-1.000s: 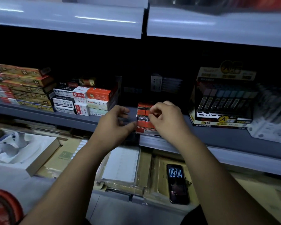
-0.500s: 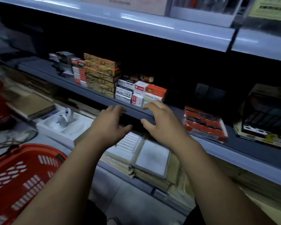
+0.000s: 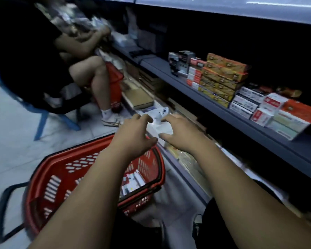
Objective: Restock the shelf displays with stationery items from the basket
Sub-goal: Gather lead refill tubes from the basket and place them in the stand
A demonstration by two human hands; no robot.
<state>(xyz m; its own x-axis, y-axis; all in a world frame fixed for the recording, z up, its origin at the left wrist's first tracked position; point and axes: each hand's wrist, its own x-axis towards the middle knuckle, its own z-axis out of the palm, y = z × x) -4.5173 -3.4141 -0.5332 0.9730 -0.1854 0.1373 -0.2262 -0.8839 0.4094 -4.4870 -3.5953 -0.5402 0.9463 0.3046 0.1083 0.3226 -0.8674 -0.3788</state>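
A red plastic basket (image 3: 65, 177) stands on the floor at lower left, with small white boxes (image 3: 133, 182) lying inside near its right wall. My left hand (image 3: 135, 135) hovers above the basket's far rim, fingers relaxed and empty. My right hand (image 3: 180, 133) is beside it, over the low shelf edge, fingers spread and empty. On the grey shelf (image 3: 223, 112) at right stand stacks of orange-yellow boxes (image 3: 221, 78) and white and orange boxes (image 3: 280, 112).
Another person sits on a blue stool (image 3: 43, 115) at upper left, legs (image 3: 95, 81) near a second red basket (image 3: 115, 81). The low shelf holds a white tray (image 3: 158, 123), notebooks (image 3: 140, 97) and flat packs. Pale floor tiles lie at left.
My view has swung left and down. Both hands left the red box stack on the shelf and moved down toward the basket, which now fills the lower left.
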